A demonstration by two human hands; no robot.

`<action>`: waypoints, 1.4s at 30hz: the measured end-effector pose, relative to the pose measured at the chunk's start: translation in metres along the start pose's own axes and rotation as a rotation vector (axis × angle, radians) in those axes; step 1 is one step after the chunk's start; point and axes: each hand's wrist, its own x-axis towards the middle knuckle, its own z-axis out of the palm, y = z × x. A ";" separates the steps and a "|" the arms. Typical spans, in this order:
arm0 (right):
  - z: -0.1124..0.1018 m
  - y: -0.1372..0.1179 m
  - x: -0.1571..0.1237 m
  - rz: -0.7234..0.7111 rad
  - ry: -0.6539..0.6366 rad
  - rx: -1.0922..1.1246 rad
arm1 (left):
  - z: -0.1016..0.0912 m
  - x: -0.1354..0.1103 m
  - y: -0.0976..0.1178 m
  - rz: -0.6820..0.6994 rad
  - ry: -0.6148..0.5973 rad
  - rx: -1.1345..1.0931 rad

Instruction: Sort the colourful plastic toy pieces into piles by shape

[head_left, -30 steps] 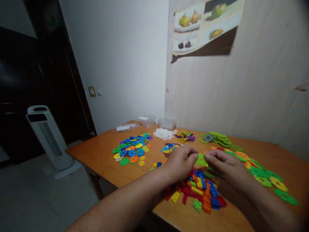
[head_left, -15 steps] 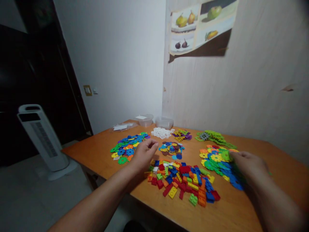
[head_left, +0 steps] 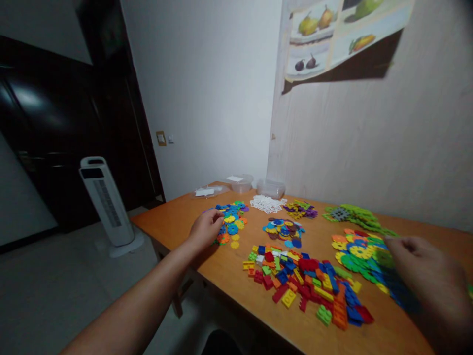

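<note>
My left hand (head_left: 206,229) is over the left pile of colourful flower-shaped plastic discs (head_left: 232,219), hiding part of it. Its thumb and fingers are pinched together; whatever may be between them does not show. At the right, my right hand (head_left: 424,268), somewhat blurred, is beside another pile of flower-shaped discs (head_left: 358,252). Those fingers are also closed, and an olive-green disc (head_left: 384,257) appears just below the fingertips. I cannot tell whether it is held. Between the hands lies a spread of toy building bricks (head_left: 295,278).
Small round discs (head_left: 284,229), white plastic pieces (head_left: 266,203), yellow and purple pieces (head_left: 300,209) and green lattice pieces (head_left: 356,217) lie farther back. Clear containers (head_left: 271,188) and a plastic bag (head_left: 209,192) stand along the wall. A tower fan (head_left: 107,202) stands left of the wooden table.
The view has turned left. My left hand has moved left, from beside the small round discs onto the left pile of flower discs. My right hand stays by the right pile.
</note>
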 end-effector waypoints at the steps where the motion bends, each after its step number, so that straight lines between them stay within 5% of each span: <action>1: 0.000 -0.004 -0.002 0.011 -0.022 0.002 | 0.000 -0.001 0.000 0.023 -0.041 0.082; 10: -0.005 -0.024 -0.011 0.021 -0.127 -0.013 | 0.017 -0.010 0.029 0.115 -0.198 0.581; 30: -0.015 -0.045 -0.024 0.004 -0.036 0.008 | 0.021 0.005 0.041 0.086 -0.172 0.704; 36: -0.009 -0.077 -0.051 -0.145 -0.033 0.166 | 0.031 0.009 0.061 0.094 -0.020 0.364; 42: -0.001 -0.104 -0.077 -0.353 -0.322 0.567 | 0.074 -0.012 0.125 0.261 -0.182 -0.238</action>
